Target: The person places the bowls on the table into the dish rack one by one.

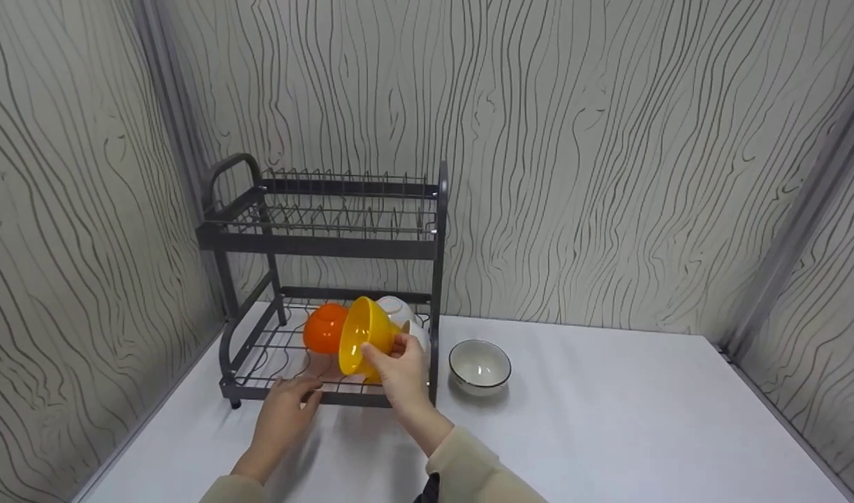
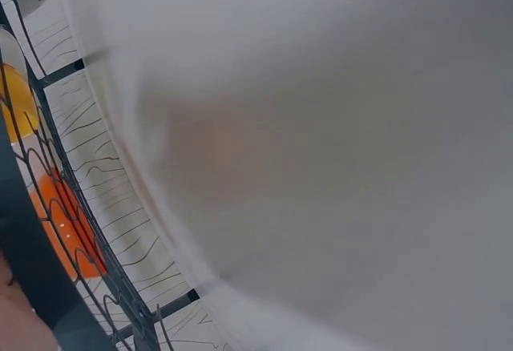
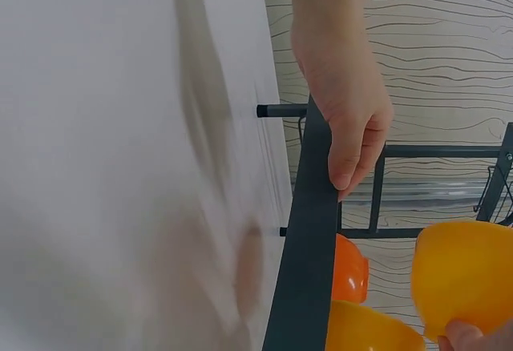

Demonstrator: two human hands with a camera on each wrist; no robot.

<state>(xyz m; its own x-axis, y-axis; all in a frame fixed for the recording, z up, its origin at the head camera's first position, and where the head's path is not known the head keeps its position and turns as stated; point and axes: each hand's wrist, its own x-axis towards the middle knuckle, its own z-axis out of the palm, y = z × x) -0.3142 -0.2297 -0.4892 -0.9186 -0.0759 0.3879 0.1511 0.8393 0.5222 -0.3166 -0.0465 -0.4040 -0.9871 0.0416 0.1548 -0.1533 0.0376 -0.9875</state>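
Note:
My right hand (image 1: pixel 407 381) pinches a yellow bowl (image 1: pixel 357 335) by its wall, thumb on the inner side, and holds it tilted over the lower shelf of a dark dish rack (image 1: pixel 315 244). Beneath it, partly hidden, is another yellow bowl (image 3: pixel 373 331). An orange bowl (image 1: pixel 323 330) lies on the lower shelf to the left, its far side hidden in the head view. Behind my right hand is a white bowl (image 1: pixel 394 307), mostly covered. My left hand (image 1: pixel 287 412) grips the rack's front rail, thumb on the front face in the right wrist view (image 3: pixel 345 119).
A white bowl with a dark rim (image 1: pixel 480 367) stands upright on the white table (image 1: pixel 608 419), right of the rack. The upper shelf carries wire plate dividers (image 1: pixel 343 216). Wood-grain patterned walls (image 1: pixel 573 175) enclose the table at the back and sides.

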